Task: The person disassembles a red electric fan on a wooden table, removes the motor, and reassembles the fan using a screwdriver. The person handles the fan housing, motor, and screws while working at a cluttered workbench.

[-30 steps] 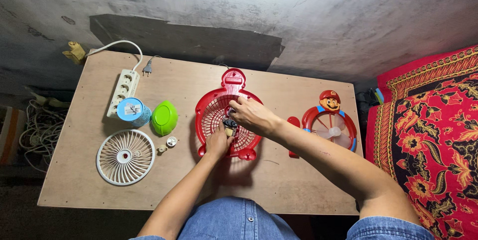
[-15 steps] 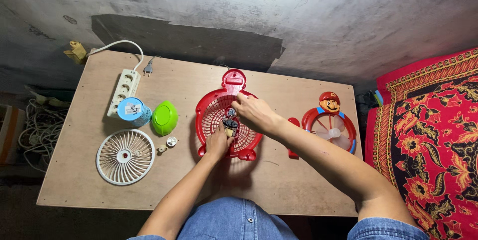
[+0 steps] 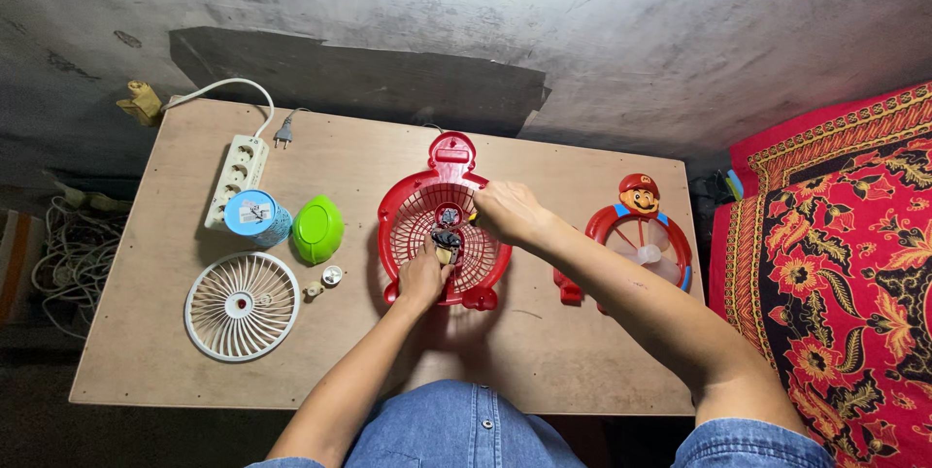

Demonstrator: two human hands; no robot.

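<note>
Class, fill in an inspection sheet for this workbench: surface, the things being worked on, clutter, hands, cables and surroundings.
Surface: bare wooden board table, scuffed.
Job's things: red plastic fan grille shell lying flat, small dark motor part at its centre.
Clutter: white round fan grille; green egg-shaped plastic cover; blue cylindrical tub; red cartoon-figure fan front; small white fittings.
Hands: left hand fingers on the motor part; right hand over the shell's upper right.
Cables: white power strip with lead; loose plug; coiled cords on floor.
Surroundings: grey concrete wall; red patterned cloth.
</note>
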